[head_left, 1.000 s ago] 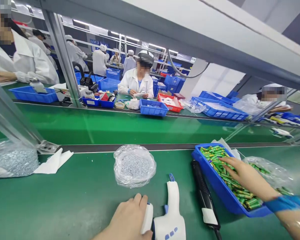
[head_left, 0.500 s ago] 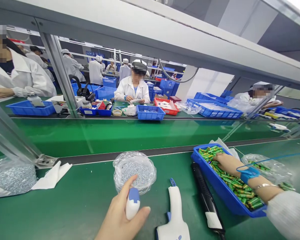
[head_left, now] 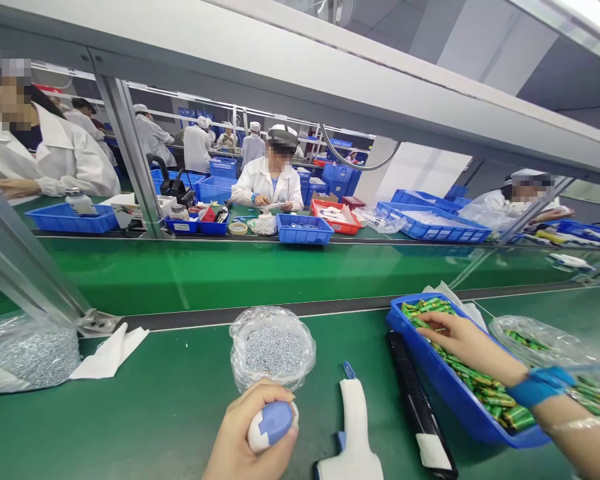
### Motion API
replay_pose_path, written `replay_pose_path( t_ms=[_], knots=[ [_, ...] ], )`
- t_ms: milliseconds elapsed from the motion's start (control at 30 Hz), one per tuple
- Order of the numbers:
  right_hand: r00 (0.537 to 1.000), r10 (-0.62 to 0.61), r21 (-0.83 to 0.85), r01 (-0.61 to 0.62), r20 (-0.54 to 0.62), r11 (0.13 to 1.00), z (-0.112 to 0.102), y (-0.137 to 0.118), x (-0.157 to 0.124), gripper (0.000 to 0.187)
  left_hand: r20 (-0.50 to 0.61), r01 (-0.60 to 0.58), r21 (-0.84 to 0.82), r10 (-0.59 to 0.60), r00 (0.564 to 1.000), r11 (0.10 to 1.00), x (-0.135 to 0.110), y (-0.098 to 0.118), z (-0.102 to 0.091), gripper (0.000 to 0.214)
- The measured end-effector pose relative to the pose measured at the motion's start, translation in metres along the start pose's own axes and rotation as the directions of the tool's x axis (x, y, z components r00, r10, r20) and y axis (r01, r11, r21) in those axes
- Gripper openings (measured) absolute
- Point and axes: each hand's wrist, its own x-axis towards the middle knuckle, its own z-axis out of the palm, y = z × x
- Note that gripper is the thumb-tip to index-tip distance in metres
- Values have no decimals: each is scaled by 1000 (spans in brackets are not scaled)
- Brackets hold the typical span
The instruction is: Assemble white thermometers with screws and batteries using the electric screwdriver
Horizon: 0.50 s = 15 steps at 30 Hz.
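My left hand is wrapped round a white-and-blue handheld piece, its rounded blue-capped end facing me. The rest of that piece is hidden by my palm. Just beyond it sits a clear plastic bag opened out, with many tiny silvery parts inside. My right hand, with a blue wrist band, is over the blue bin of green-and-gold batteries. Its fingers curl down at the batteries near the far end; what lies between the fingertips cannot be made out.
A white gun-shaped device with a blue trigger and a black tool lie between my hands. Bags of batteries and silvery parts flank the bench. Co-workers sit beyond the green belt; a metal beam crosses above.
My left fingers have closed round the white-and-blue piece and tilted it, so its blue end shows more. My right hand has lifted slightly among the batteries. The view has shifted slightly.
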Motion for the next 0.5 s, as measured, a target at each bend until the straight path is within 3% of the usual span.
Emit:
replay_pose_path(
  t_ms=[67, 200, 267, 367, 500],
  knots=[
    [995, -16, 138, 1, 102, 990, -2, -23, -4, 34, -28, 30, -75, -32, 999, 997, -3, -1, 2, 11],
    [965, -54, 400, -55, 256, 915, 0, -78, -14, 48, 80, 54, -339, -28, 996, 939, -6, -4, 6, 33],
    [944, -85, 500, -91, 319, 861, 3, -104, -18, 47, 114, 24, -388, 22, 993, 921, -5, -6, 7, 36],
    [929, -155, 568, -69, 337, 820, 12, -136, -23, 37, 153, -3, -429, 76, 985, 903, -2, -12, 7, 38],
    [924, -218, 636, -35, 314, 771, 29, -162, -27, 27, 110, 11, -492, 50, 993, 870, 0, -19, 7, 42]
  ],
)
